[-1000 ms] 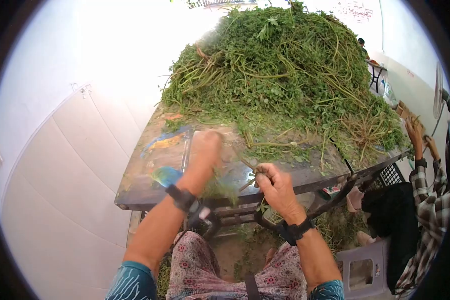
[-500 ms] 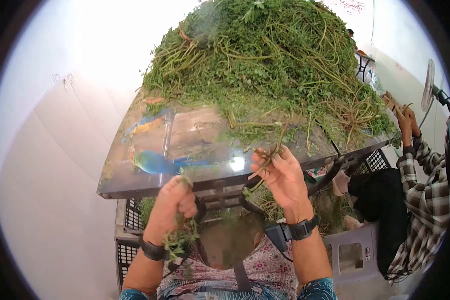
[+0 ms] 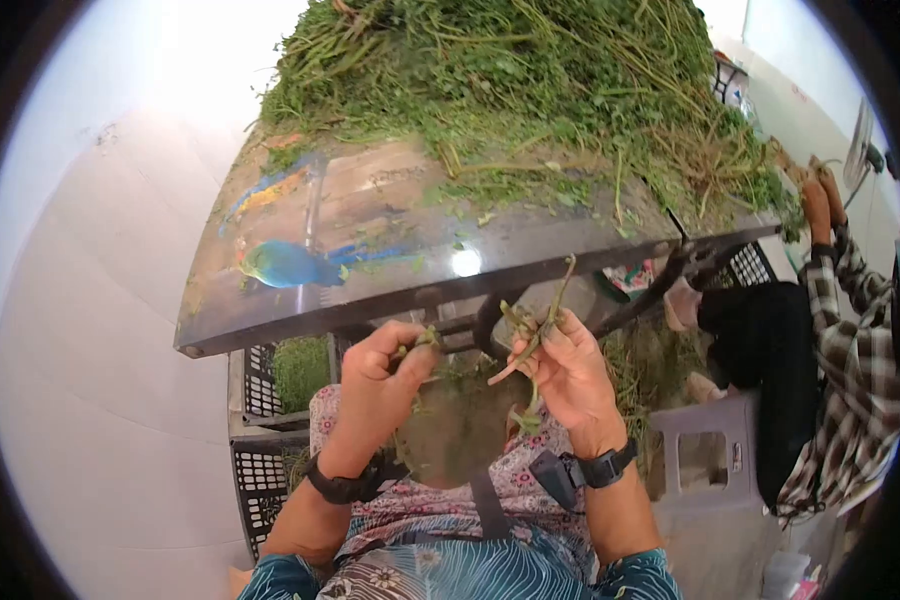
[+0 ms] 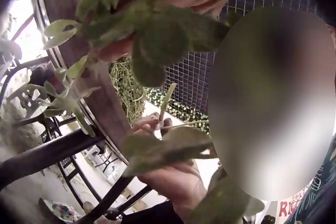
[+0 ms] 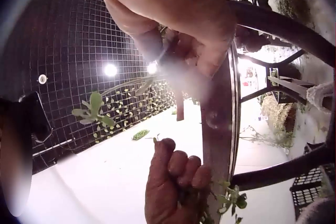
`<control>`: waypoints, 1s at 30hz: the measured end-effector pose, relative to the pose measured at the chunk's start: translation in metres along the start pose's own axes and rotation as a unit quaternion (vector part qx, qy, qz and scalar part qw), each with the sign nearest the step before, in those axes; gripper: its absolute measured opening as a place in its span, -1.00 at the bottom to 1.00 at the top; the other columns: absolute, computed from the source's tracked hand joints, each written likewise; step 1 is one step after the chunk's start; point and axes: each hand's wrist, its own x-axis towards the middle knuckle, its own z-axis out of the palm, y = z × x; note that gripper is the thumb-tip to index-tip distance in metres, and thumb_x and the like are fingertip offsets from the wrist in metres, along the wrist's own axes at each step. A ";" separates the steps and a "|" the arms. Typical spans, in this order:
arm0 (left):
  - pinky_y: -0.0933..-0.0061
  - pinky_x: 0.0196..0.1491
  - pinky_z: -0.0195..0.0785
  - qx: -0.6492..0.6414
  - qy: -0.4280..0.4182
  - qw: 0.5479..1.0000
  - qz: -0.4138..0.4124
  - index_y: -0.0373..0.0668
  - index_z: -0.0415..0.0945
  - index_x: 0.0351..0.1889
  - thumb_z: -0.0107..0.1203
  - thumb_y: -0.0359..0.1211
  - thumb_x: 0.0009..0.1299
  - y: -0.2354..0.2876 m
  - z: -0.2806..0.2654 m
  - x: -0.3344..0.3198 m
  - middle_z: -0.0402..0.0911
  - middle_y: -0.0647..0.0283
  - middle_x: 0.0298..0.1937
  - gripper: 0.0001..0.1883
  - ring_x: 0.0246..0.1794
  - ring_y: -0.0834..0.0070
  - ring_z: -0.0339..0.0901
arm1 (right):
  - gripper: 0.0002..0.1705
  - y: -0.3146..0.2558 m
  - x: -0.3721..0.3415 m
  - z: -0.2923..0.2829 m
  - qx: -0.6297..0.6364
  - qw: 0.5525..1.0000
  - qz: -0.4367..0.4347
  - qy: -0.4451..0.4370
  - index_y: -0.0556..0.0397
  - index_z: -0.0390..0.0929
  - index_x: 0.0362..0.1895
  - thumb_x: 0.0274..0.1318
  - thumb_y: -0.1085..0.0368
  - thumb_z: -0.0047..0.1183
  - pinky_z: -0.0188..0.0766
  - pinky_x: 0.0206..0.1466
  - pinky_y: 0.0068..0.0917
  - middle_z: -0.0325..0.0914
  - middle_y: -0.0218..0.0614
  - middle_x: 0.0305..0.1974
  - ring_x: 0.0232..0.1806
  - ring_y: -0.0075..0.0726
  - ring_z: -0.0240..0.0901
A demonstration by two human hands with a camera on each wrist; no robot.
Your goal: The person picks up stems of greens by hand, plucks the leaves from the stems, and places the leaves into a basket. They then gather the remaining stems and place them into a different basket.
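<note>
In the head view my left hand (image 3: pixel 382 382) is over my lap, just below the table edge, fingers curled round leafy sprigs (image 3: pixel 422 340). Their blurred green leaves (image 4: pixel 157 40) fill much of the left wrist view. To its right, my right hand (image 3: pixel 578 385) pinches a few plant stems (image 3: pixel 542 335) between thumb and fingers. One stem stands up past the fingertips, and a small leafy shoot (image 3: pixel 528 420) dangles below. In the right wrist view the curled left hand (image 5: pixel 173 182) shows leaves (image 5: pixel 231 198) sticking out under its fingers.
A large heap of green plants (image 3: pixel 530 90) covers the back of the table (image 3: pixel 370 210), with loose leaves in front. Black crates (image 3: pixel 262 385) stand under it at left, one holding greens. On the right sit a person in a checked shirt (image 3: pixel 860 370) and a grey stool (image 3: pixel 705 450).
My left hand has come back from over the table to my lap, holding sprigs, and risen nearer the right hand. The right hand still pinches stems. The head view has tilted down.
</note>
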 end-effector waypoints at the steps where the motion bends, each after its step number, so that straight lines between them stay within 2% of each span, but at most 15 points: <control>1: 0.72 -0.60 0.05 0.009 0.001 1.000 0.003 -0.26 0.47 -0.35 0.03 -0.46 0.30 -0.002 0.001 -0.001 0.37 0.48 -0.59 -0.94 -0.64 0.83 0.20 | -0.77 0.003 -0.002 -0.007 0.002 1.000 0.002 0.003 0.13 0.35 -0.11 0.14 0.39 -0.02 0.48 -0.14 -0.36 0.44 -0.28 -0.21 -0.20 -0.33 0.45; 7: 0.67 -0.60 0.08 0.087 0.022 0.993 0.073 -0.26 0.47 -0.37 -0.03 -0.48 0.32 -0.007 0.004 -0.002 0.39 0.42 -0.56 -0.93 -0.63 0.77 0.24 | -0.70 0.010 -0.022 -0.013 -0.077 0.993 0.019 0.091 0.14 0.33 -0.04 0.15 0.34 -0.03 0.45 -0.21 -0.48 0.45 -0.36 -0.28 -0.28 -0.40 0.46; 8: 0.65 -0.56 0.13 0.065 0.005 0.996 0.054 -0.23 0.46 -0.34 -0.09 -0.42 0.38 -0.008 0.000 -0.002 0.37 0.42 -0.58 -0.88 -0.64 0.73 0.25 | -0.70 0.012 -0.026 -0.022 -0.077 0.991 0.028 0.109 0.15 0.33 -0.04 0.15 0.34 -0.03 0.45 -0.21 -0.50 0.46 -0.37 -0.28 -0.29 -0.42 0.46; 10: 0.61 -0.51 0.17 -0.062 -0.023 0.998 -0.003 -0.22 0.43 -0.28 -0.13 -0.33 0.44 -0.011 -0.003 -0.003 0.36 0.39 -0.57 -0.82 -0.58 0.69 0.28 | -0.70 0.014 -0.031 -0.041 -0.082 0.987 0.053 0.126 0.15 0.33 -0.04 0.16 0.32 -0.03 0.44 -0.23 -0.53 0.46 -0.39 -0.29 -0.32 -0.46 0.45; 11: 0.59 -0.48 0.20 -0.075 -0.024 0.997 0.004 -0.22 0.42 -0.27 -0.15 -0.29 0.45 -0.014 0.001 -0.001 0.37 0.37 -0.55 -0.80 -0.56 0.67 0.30 | -0.62 0.016 -0.033 -0.053 -0.063 0.986 0.066 0.141 0.21 0.31 0.02 0.13 0.33 -0.02 0.51 -0.37 -0.51 0.42 -0.34 -0.24 -0.34 -0.51 0.43; 15: 0.51 -0.34 0.29 -0.081 -0.023 0.996 0.037 -0.22 0.40 -0.24 -0.21 -0.20 0.48 -0.012 0.009 0.003 0.40 0.31 -0.49 -0.71 -0.46 0.57 0.36 | -0.56 0.001 -0.044 -0.076 -0.098 0.973 0.048 0.204 0.23 0.27 0.09 0.14 0.31 -0.03 0.49 -0.48 -0.52 0.42 -0.34 -0.27 -0.35 -0.47 0.43; 18: 0.45 -0.21 0.34 -0.073 -0.024 0.997 0.023 -0.22 0.38 -0.22 -0.26 -0.17 0.49 -0.009 0.015 0.004 0.47 0.24 -0.41 -0.68 -0.38 0.47 0.44 | -0.68 -0.016 -0.054 -0.094 -0.124 0.961 0.020 0.247 0.16 0.30 -0.01 0.17 0.33 -0.06 0.48 -0.39 -0.54 0.47 -0.28 -0.33 -0.37 -0.45 0.46; 20: 0.42 -0.13 0.36 -0.117 -0.034 0.993 -0.006 -0.24 0.37 -0.18 -0.29 -0.17 0.50 -0.010 0.018 0.005 0.51 0.19 -0.32 -0.67 -0.29 0.43 0.48 | -0.64 -0.022 -0.062 -0.112 -0.105 0.963 -0.014 0.247 0.18 0.27 0.00 0.14 0.32 -0.03 0.48 -0.43 -0.52 0.47 -0.22 -0.31 -0.34 -0.41 0.46; 21: 0.42 -0.10 0.37 -0.158 -0.041 0.986 -0.023 -0.26 0.37 -0.15 -0.30 -0.18 0.50 -0.012 0.021 0.005 0.52 0.17 -0.25 -0.66 -0.23 0.44 0.49 | -0.63 -0.027 -0.067 -0.123 -0.156 0.947 -0.016 0.281 0.19 0.28 0.02 0.13 0.33 -0.04 0.47 -0.35 -0.50 0.47 -0.20 -0.26 -0.28 -0.37 0.46; 22: 0.42 -0.07 0.37 -0.194 -0.044 0.979 -0.037 -0.28 0.37 -0.12 -0.31 -0.20 0.51 -0.012 0.020 0.006 0.54 0.14 -0.18 -0.65 -0.17 0.44 0.50 | -0.58 -0.031 -0.069 -0.137 -0.307 0.903 -0.031 0.299 0.21 0.26 0.06 0.12 0.34 -0.05 0.45 -0.25 -0.46 0.45 -0.16 -0.19 -0.21 -0.32 0.45; 23: 0.39 -0.06 0.36 -0.196 -0.043 0.978 -0.065 -0.25 0.35 -0.13 -0.30 -0.16 0.50 -0.008 0.021 0.006 0.54 0.09 -0.16 -0.65 -0.16 0.38 0.51 | -0.54 -0.036 -0.071 -0.150 -0.448 0.831 -0.037 0.326 0.23 0.25 0.11 0.11 0.34 -0.07 0.42 -0.15 -0.43 0.44 -0.12 -0.12 -0.14 -0.27 0.44; 24: 0.36 -0.06 0.36 -0.199 -0.043 0.975 -0.092 -0.22 0.33 -0.13 -0.28 -0.12 0.49 -0.005 0.023 0.006 0.54 0.03 -0.13 -0.65 -0.16 0.32 0.53 | -0.46 -0.038 -0.070 -0.157 -0.662 0.676 -0.066 0.319 0.26 0.20 0.18 0.10 0.35 -0.10 0.37 -0.03 -0.38 0.42 -0.06 -0.02 -0.05 -0.20 0.41; 26: 0.36 -0.02 0.34 -0.228 -0.053 0.968 -0.086 -0.21 0.34 -0.13 -0.28 -0.10 0.48 -0.006 0.024 0.007 0.54 0.04 -0.13 -0.64 -0.14 0.33 0.51 | -0.49 -0.043 -0.069 -0.129 -0.680 0.631 -0.079 0.365 0.25 0.22 0.17 0.11 0.36 -0.14 0.20 0.15 -0.40 0.38 0.00 0.05 0.07 -0.15 0.34; 27: 0.36 -0.01 0.33 -0.249 -0.063 0.963 -0.083 -0.21 0.34 -0.14 -0.28 -0.10 0.48 -0.009 0.025 0.007 0.54 0.05 -0.13 -0.64 -0.13 0.34 0.51 | -0.59 -0.043 -0.068 -0.123 -0.612 0.701 -0.113 0.349 0.22 0.33 0.08 0.12 0.36 -0.14 0.30 0.05 -0.42 0.47 -0.10 -0.08 -0.04 -0.27 0.41; 30: 0.34 0.04 0.29 -0.243 -0.084 0.965 -0.057 -0.21 0.34 -0.14 -0.27 -0.08 0.48 -0.013 0.027 0.006 0.53 0.06 -0.12 -0.62 -0.06 0.36 0.47 | -0.69 -0.040 -0.062 -0.088 -0.467 0.841 -0.053 0.267 0.21 0.43 -0.05 0.12 0.36 -0.12 0.35 -0.05 -0.49 0.52 -0.25 -0.20 -0.17 -0.42 0.44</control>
